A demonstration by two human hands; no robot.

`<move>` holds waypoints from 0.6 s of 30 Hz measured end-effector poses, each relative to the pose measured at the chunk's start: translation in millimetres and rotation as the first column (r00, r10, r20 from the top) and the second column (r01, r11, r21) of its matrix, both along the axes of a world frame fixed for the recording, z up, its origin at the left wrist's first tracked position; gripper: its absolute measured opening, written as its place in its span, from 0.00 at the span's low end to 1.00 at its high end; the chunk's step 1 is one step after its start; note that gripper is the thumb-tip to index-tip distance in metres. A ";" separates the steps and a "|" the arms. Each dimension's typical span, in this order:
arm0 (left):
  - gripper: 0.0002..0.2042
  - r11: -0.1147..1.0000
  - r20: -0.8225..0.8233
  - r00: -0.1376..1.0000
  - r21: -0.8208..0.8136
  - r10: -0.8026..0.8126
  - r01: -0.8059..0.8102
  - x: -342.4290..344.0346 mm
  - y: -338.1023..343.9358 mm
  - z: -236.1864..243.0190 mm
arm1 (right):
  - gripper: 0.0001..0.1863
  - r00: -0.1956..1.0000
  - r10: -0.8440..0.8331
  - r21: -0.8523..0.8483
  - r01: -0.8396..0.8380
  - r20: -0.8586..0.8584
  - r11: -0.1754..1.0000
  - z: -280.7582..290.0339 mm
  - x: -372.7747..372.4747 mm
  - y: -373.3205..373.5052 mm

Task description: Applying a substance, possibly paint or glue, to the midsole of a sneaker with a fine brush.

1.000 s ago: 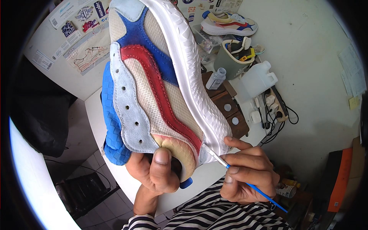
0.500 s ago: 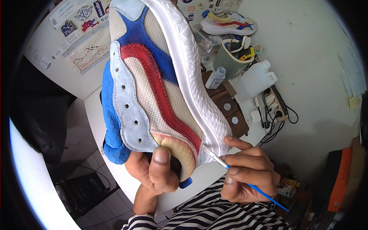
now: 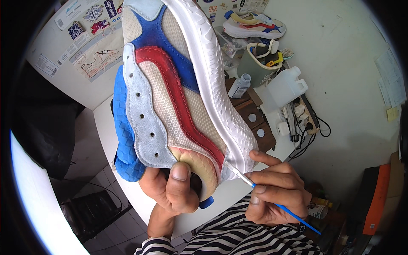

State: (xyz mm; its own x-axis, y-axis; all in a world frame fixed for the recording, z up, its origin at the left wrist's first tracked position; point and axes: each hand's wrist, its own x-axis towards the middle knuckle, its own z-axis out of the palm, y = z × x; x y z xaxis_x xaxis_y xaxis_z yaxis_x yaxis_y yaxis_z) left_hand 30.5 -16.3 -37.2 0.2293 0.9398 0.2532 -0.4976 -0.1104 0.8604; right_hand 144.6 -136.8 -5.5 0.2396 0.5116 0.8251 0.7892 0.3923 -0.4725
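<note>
A sneaker (image 3: pixel 182 106) with cream mesh, red and blue suede, a pale grey eyelet panel and a white scaled sole stands on end before me, filling the middle of the view. My left hand (image 3: pixel 170 189) grips its opening, thumb on the pale yellow collar. A blue woven part (image 3: pixel 123 123) shows along its left side. My right hand (image 3: pixel 276 197) holds a thin blue paintbrush (image 3: pixel 297 218) whose white tip touches the lower heel area beside the red stripe. A finger of that hand is at the sole's edge.
Behind sit a second sneaker (image 3: pixel 255 25), a tool bucket (image 3: pixel 250 68), a small bottle (image 3: pixel 239 86), a translucent jug (image 3: pixel 282 87), a brown wooden box (image 3: pixel 246 123) and a power strip with cables (image 3: pixel 309 119). A black chair (image 3: pixel 89 214) is lower left, an orange-black box (image 3: pixel 374 199) right.
The upper part of the sneaker has tilted very slightly to the right. Both hands and the brush stay in nearly the same places.
</note>
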 end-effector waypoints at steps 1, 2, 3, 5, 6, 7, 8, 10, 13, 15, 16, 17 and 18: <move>0.31 1.000 0.002 1.000 0.000 -0.001 0.001 -0.1 -0.4 0.1 | 0.07 1.000 -0.020 0.030 0.021 -0.012 0.999 -1.3 -1.3 1.5; 0.31 1.000 0.003 1.000 -0.001 -0.002 0.002 0.2 -0.5 0.3 | 0.07 0.999 -0.040 0.061 0.041 -0.025 0.997 -1.9 -2.0 2.3; 0.31 1.000 0.004 1.000 -0.001 -0.001 0.001 0.8 -0.6 0.5 | 0.07 0.999 -0.039 0.061 0.040 -0.025 0.997 -1.8 -1.6 2.5; 0.31 1.000 0.004 1.000 -0.002 0.001 -0.001 -0.5 -0.8 0.4 | 0.07 1.000 -0.028 0.043 0.028 0.003 0.999 -1.2 0.3 2.5; 0.31 1.000 0.006 1.000 -0.002 0.000 0.000 0.3 0.1 0.4 | 0.07 1.000 -0.029 0.043 0.029 0.003 0.999 -0.5 0.9 1.7; 0.31 1.000 0.008 1.000 -0.003 -0.001 0.001 0.0 -0.3 0.0 | 0.07 1.000 -0.015 0.017 0.015 0.009 1.000 0.7 1.2 0.8; 0.31 1.000 0.010 1.000 -0.004 -0.003 0.003 0.2 0.1 -0.2 | 0.07 1.000 -0.001 -0.008 0.001 0.015 1.000 1.7 1.5 -0.1; 0.31 1.000 0.009 1.000 -0.005 -0.002 0.002 -0.7 0.4 -0.6 | 0.07 1.000 0.014 -0.015 -0.014 0.009 1.000 2.2 1.8 -1.3; 0.31 1.000 0.010 1.000 -0.007 0.000 0.000 -0.8 0.1 -0.9 | 0.07 1.000 0.010 -0.001 -0.010 -0.009 1.000 0.7 -0.3 -0.7; 0.31 1.000 0.012 1.000 -0.008 -0.001 0.001 -0.2 0.1 -1.1 | 0.07 1.000 -0.008 0.019 0.009 -0.022 1.000 -0.3 -0.3 -0.2; 0.31 1.000 0.013 1.000 -0.009 -0.003 0.003 0.2 0.0 -1.3 | 0.07 1.000 -0.011 0.018 0.011 -0.009 1.000 -0.3 0.8 0.1; 0.31 1.000 0.015 1.000 -0.010 -0.004 0.004 0.4 0.0 -1.4 | 0.07 1.000 -0.013 0.016 0.013 0.003 1.000 -0.3 1.7 0.2; 0.31 1.000 0.015 1.000 -0.011 -0.004 0.004 -0.3 -0.3 -1.6 | 0.07 1.000 -0.012 0.016 0.012 0.003 1.000 0.2 2.2 -0.1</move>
State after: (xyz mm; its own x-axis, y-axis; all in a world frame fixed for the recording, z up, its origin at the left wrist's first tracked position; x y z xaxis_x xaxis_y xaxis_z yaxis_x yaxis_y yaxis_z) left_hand 30.2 -16.5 -38.8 0.2293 0.9417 0.2462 -0.5107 -0.0990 0.8541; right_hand 146.8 -136.8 -5.3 0.2435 0.4953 0.8339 0.7952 0.3903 -0.4641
